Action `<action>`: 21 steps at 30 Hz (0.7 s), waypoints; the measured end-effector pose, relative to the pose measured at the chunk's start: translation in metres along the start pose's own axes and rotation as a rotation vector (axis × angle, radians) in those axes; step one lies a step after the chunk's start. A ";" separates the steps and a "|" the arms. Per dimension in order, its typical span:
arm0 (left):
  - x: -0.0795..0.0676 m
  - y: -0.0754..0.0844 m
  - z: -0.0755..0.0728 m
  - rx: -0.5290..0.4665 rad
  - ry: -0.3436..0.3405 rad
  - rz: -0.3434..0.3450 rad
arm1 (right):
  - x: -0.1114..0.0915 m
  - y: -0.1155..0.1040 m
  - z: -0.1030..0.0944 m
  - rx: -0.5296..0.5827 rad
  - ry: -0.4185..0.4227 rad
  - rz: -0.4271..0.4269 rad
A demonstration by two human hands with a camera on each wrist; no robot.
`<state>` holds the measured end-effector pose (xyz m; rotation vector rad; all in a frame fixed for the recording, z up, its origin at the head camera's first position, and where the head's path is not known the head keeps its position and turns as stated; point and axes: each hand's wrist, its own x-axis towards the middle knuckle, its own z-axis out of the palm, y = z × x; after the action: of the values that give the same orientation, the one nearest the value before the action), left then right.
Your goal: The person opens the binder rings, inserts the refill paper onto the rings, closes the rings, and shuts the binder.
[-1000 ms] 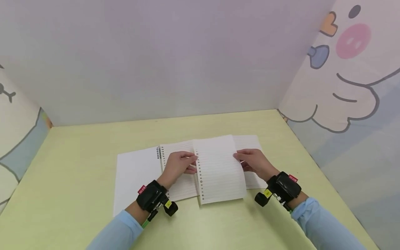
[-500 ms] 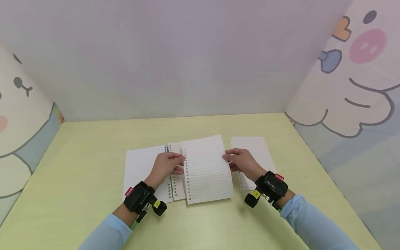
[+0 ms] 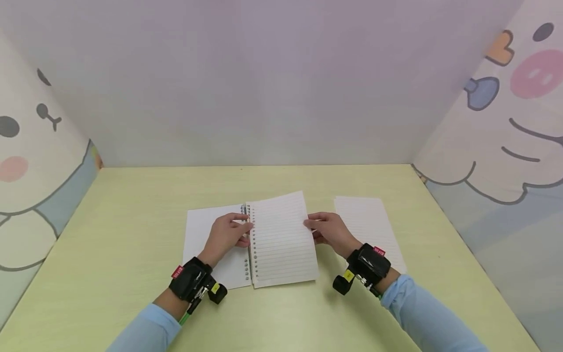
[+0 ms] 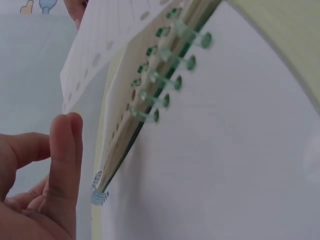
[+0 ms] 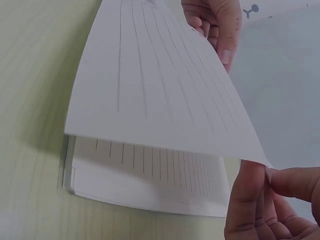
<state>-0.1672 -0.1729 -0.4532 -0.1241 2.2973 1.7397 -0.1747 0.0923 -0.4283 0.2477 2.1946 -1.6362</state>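
Nearest, two light-blue sleeves are framing the lower edge, and black wrist devices are sitting just beyond their cuffs. The left hand is pinching the punched edge of a lined sheet, thumb and fingers together on the paper; the right hand is clamping the opposite edge between thumb and finger. The sheet is hanging over the right side of an open notebook, tilting and curving above the lined pages, with a gap showing in the right wrist view. Its row of holes is lying just beside the green rings. The sheet is hiding most of those pages from the head camera, while the left hand is covering part of the spine and white cover. To the right, loose lined paper is lying on the pale yellow-green table, the right hand and its wrist device overlapping it. Farther back, a plain wall is rising behind the table, and cartoon animals are decorating the side walls
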 end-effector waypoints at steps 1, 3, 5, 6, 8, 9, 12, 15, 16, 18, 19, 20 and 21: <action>0.001 -0.001 0.000 0.012 0.010 -0.001 | 0.001 0.000 0.002 0.004 -0.001 0.004; 0.003 -0.003 -0.001 0.036 0.022 0.002 | 0.005 0.001 0.004 0.011 0.000 0.012; 0.004 -0.005 -0.003 0.052 0.030 0.008 | 0.008 0.001 0.007 0.012 0.002 0.020; 0.004 -0.006 -0.003 0.056 0.031 0.011 | 0.010 0.002 0.009 0.011 0.003 0.024; 0.005 -0.008 -0.005 0.062 0.031 0.020 | 0.013 0.003 0.011 0.009 0.010 0.033; 0.005 -0.009 -0.005 0.065 0.028 0.024 | 0.015 0.003 0.012 0.007 0.013 0.037; 0.006 -0.010 -0.006 0.087 0.019 0.038 | 0.018 0.004 0.015 0.001 0.022 0.053; 0.004 -0.011 -0.005 0.122 0.010 0.047 | 0.018 0.005 0.016 0.001 0.029 0.068; 0.004 -0.011 -0.005 0.133 0.008 0.049 | 0.018 0.005 0.017 0.002 0.029 0.071; 0.002 -0.011 -0.005 0.146 0.005 0.051 | 0.017 0.005 0.017 0.005 0.028 0.071; 0.002 -0.010 -0.005 0.151 0.005 0.051 | 0.017 0.005 0.017 0.007 0.027 0.072; 0.001 -0.010 -0.005 0.155 0.005 0.049 | 0.017 0.005 0.018 0.008 0.027 0.071; 0.001 -0.010 -0.005 0.161 0.006 0.047 | 0.017 0.005 0.018 0.011 0.027 0.071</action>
<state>-0.1667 -0.1805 -0.4612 -0.0445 2.4520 1.5691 -0.1848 0.0751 -0.4437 0.3490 2.1714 -1.6158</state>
